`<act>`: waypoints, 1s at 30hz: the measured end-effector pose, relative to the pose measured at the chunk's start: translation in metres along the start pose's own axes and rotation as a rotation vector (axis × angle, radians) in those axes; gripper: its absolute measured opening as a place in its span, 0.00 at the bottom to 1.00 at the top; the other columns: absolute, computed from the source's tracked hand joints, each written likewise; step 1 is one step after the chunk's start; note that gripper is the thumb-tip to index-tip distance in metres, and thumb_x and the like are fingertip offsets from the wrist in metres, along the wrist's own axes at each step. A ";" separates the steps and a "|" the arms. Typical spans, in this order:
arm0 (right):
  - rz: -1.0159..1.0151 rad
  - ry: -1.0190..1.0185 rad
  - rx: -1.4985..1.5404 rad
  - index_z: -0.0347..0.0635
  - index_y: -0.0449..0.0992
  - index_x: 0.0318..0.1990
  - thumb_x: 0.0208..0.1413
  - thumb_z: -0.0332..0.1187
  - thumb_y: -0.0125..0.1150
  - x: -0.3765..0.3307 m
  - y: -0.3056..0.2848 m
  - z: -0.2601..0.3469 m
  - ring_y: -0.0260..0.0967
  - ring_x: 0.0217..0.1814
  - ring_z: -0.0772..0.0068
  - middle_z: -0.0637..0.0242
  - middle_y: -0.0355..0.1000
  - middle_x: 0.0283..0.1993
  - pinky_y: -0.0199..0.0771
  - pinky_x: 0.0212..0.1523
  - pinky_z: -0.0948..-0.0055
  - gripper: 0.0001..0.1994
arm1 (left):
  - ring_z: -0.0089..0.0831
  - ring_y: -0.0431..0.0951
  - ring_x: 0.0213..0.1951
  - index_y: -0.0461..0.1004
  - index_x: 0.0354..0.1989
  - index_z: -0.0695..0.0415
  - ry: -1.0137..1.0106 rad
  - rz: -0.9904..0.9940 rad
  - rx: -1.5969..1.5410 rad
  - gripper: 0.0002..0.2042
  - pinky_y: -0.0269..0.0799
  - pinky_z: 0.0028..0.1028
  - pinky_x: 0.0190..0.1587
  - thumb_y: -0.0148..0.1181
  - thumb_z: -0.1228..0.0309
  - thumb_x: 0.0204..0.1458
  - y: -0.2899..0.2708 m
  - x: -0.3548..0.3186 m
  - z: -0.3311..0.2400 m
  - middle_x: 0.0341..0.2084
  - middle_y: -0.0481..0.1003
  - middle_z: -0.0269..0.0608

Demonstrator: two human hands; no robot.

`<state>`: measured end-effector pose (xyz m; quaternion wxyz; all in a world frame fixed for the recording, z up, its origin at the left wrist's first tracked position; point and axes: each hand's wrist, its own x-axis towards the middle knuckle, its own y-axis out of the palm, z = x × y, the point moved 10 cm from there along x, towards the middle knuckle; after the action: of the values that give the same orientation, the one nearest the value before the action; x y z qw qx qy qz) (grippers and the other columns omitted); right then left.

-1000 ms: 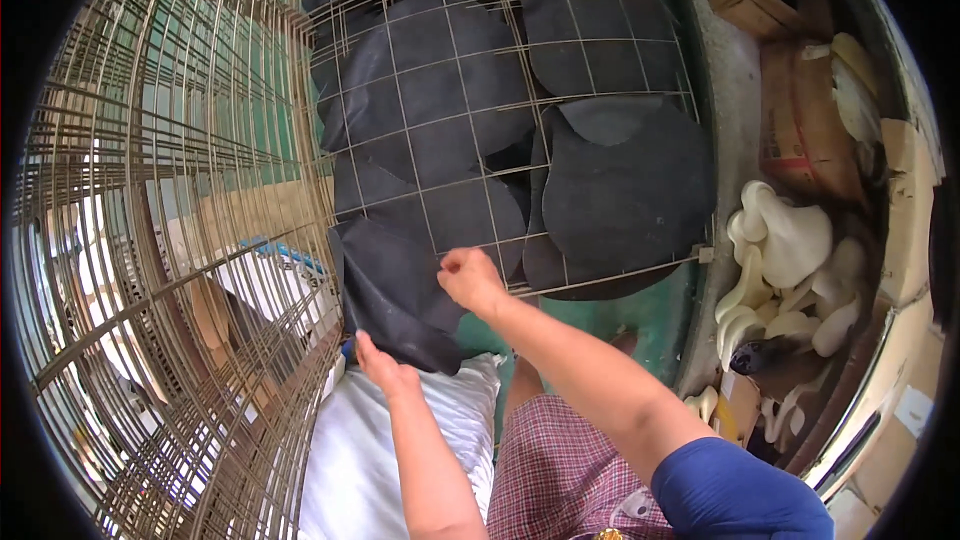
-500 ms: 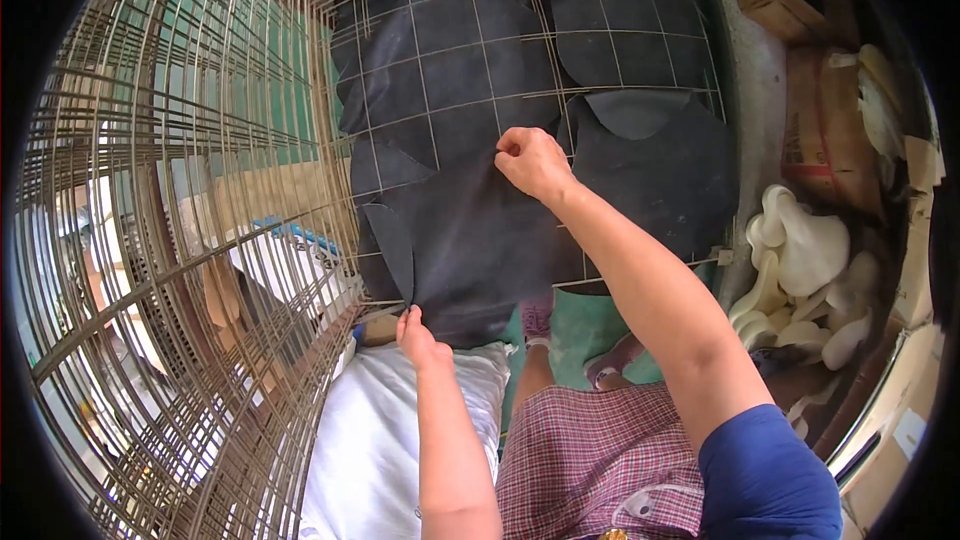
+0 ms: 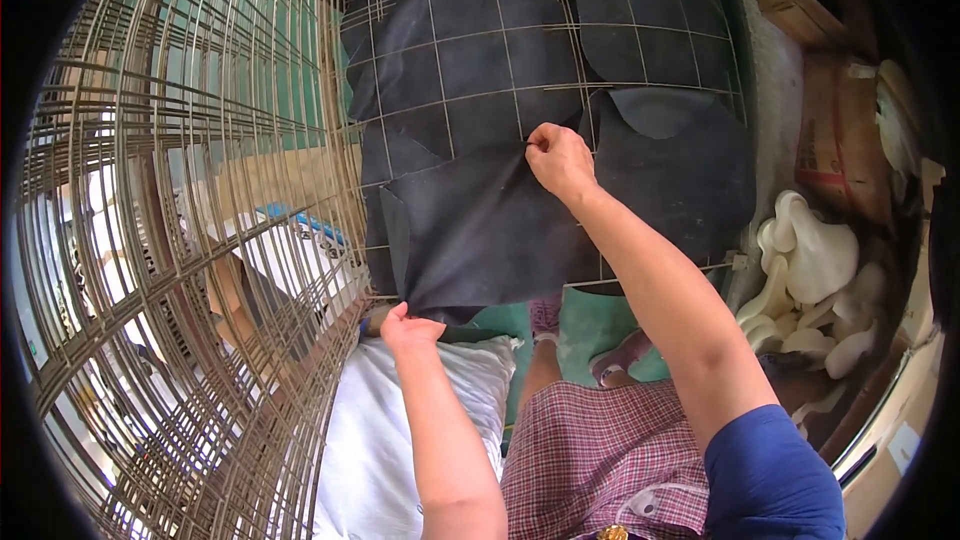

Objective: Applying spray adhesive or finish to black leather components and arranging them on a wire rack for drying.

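Note:
A black leather-like sheet [image 3: 480,230] lies over the near end of a wire rack [image 3: 650,277]. Its near left corner is pinched between the fingers of my left hand [image 3: 410,327], low by the rack's front edge. Farther up and to the right, my right hand [image 3: 562,160] is closed on the sheet's far right part. Creases run across the sheet between the two grips. Beside my right hand lies another black sheet [image 3: 680,180] with a curled flap, and a large rounded black sheet [image 3: 480,40] lies farther off, under thin wires.
Stacked wire racks [image 3: 200,240] rise along the left. A white sack [image 3: 400,430] sits below my left arm. At the right are pale curved pieces [image 3: 815,250] in a pile and a cardboard box [image 3: 835,130]. My feet stand on a green floor [image 3: 590,325].
My left hand has moved slightly left with the sheet's corner. The sheet's near edge hangs less low and is straighter, with sharper creases. The whole view has shifted a little.

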<state>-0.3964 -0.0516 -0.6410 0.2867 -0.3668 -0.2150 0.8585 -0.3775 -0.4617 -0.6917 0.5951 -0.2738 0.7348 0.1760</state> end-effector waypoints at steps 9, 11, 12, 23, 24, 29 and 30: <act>-0.015 -0.049 0.011 0.43 0.77 0.33 0.44 0.32 0.55 0.008 -0.009 0.005 0.72 0.42 0.54 0.57 0.76 0.34 0.71 0.44 0.62 0.09 | 0.43 0.64 0.52 0.64 0.48 0.60 1.593 -0.195 1.173 0.28 0.59 0.42 0.55 0.66 0.71 0.35 0.097 -0.120 -0.026 0.46 0.65 0.46; -0.004 -0.052 0.038 0.42 0.77 0.34 0.44 0.32 0.55 0.005 -0.008 0.009 0.72 0.41 0.54 0.57 0.76 0.33 0.71 0.43 0.62 0.09 | 0.45 0.62 0.55 0.63 0.51 0.58 1.713 -0.284 1.479 0.30 0.57 0.44 0.56 0.66 0.70 0.35 0.138 -0.134 -0.009 0.50 0.63 0.47; 0.001 -0.056 0.043 0.42 0.77 0.34 0.44 0.32 0.55 0.003 -0.005 0.013 0.72 0.41 0.54 0.57 0.76 0.33 0.71 0.43 0.62 0.09 | 0.46 0.60 0.56 0.62 0.51 0.57 1.693 -0.370 1.525 0.30 0.57 0.45 0.56 0.66 0.70 0.34 0.143 -0.132 -0.013 0.51 0.63 0.46; -0.016 -0.076 0.033 0.41 0.77 0.33 0.44 0.32 0.56 0.016 -0.015 -0.003 0.73 0.41 0.55 0.57 0.76 0.33 0.71 0.44 0.63 0.09 | 0.45 0.66 0.51 0.67 0.44 0.58 1.665 0.015 1.698 0.20 0.62 0.42 0.51 0.60 0.76 0.39 0.140 -0.108 -0.029 0.44 0.67 0.46; -0.023 -0.089 0.029 0.41 0.77 0.33 0.44 0.32 0.55 0.016 -0.015 -0.001 0.73 0.41 0.55 0.57 0.76 0.33 0.71 0.44 0.63 0.09 | 0.45 0.68 0.49 0.69 0.42 0.59 1.649 0.046 1.659 0.17 0.63 0.40 0.49 0.58 0.76 0.41 0.134 -0.101 -0.037 0.41 0.70 0.47; 0.010 -0.052 0.045 0.42 0.77 0.33 0.44 0.32 0.55 0.016 -0.007 0.003 0.73 0.41 0.55 0.57 0.76 0.33 0.71 0.44 0.63 0.09 | 0.31 0.73 0.35 0.72 0.39 0.65 0.834 -0.033 0.507 0.11 0.69 0.27 0.42 0.48 0.76 0.47 0.061 -0.028 -0.074 0.33 0.74 0.40; 0.022 -0.046 0.045 0.42 0.77 0.33 0.45 0.32 0.55 0.015 -0.004 0.003 0.73 0.41 0.55 0.57 0.76 0.33 0.71 0.44 0.62 0.09 | 0.31 0.73 0.35 0.72 0.39 0.65 0.832 -0.033 0.507 0.11 0.69 0.27 0.42 0.48 0.76 0.47 0.062 -0.025 -0.078 0.33 0.74 0.40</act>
<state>-0.4064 -0.0391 -0.6446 0.2801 -0.3428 -0.1982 0.8745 -0.4727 -0.4532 -0.6537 0.3015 -0.1792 0.9256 -0.1425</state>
